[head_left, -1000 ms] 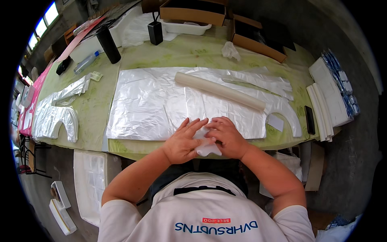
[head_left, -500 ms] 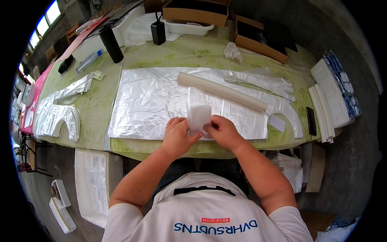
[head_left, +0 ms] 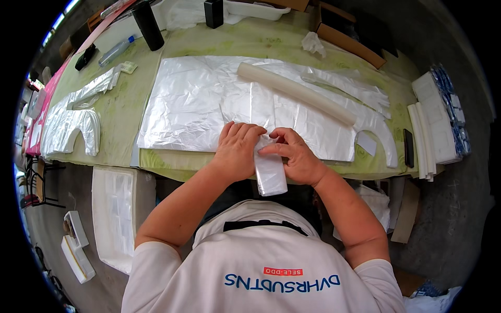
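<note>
A narrow folded packet in clear plastic (head_left: 271,178) lies between my hands, its lower end hanging past the table's near edge toward my shirt. My left hand (head_left: 236,150) is closed on its upper left side, the thumb hidden. My right hand (head_left: 299,160) has its thumb and bent fingers at the packet's upper right end, pinching it. Just beyond my hands a flat, crinkled stack of thin translucent plastic sheets (head_left: 182,104), cut like sleeved aprons, covers the table. A long whitish tube (head_left: 297,94) rests diagonally across the stack.
Another cut plastic stack (head_left: 83,122) lies at the left. Behind stand a black cylinder (head_left: 148,26), a clear bottle (head_left: 116,51) and a cardboard box (head_left: 349,44). At the right are a phone (head_left: 408,147), white rolls (head_left: 424,141) and blue-edged packs (head_left: 449,112). A white foam box (head_left: 112,214) stands below.
The packet has gone from standing upright over the sheets to hanging toward me over the near edge. My fingers have shifted to its upper end. The view has tilted downward.
</note>
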A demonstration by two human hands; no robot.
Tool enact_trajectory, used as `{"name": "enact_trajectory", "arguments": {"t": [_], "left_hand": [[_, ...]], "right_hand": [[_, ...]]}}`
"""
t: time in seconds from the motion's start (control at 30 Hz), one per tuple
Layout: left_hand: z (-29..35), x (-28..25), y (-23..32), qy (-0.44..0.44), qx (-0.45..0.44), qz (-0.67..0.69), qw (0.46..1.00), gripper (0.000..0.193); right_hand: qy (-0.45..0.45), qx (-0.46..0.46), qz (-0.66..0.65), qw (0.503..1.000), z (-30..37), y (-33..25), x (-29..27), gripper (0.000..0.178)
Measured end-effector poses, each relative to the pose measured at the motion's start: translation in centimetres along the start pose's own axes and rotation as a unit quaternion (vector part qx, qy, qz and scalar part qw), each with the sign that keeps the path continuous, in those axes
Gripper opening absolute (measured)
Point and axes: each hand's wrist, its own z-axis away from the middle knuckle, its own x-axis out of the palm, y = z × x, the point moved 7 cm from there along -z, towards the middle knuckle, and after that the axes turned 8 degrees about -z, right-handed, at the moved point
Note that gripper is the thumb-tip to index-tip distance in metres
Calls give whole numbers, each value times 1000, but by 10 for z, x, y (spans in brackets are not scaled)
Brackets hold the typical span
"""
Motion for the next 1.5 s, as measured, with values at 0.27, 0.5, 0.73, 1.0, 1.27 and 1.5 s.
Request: {"name": "enact_trajectory", "arguments": {"t": [0.27, 0.5, 0.73, 1.0, 1.27, 1.5], "left_hand": [[8, -5, -9, 38, 56, 41, 997, 54], [4, -8, -16, 102, -39, 97, 989, 50], [-3, -8, -22, 50, -82, 99, 990, 55], [-26, 19, 3, -85, 68, -82, 991, 100], [-32, 24, -3, -131, 42, -158, 978, 105], [21, 14, 22, -127, 107, -116, 979, 86]], "right_hand": [[50, 19, -31, 998, -4, 15, -5, 19], [78, 297, -196, 931, -21, 41, -8, 23], [22, 363, -67, 929, -49, 59, -14, 31], [22, 397, -66, 915, -56, 64, -11, 30], [125, 326, -76, 934, -28, 65, -10, 36], [84, 296, -164, 937, 39, 19, 11, 23]]}}
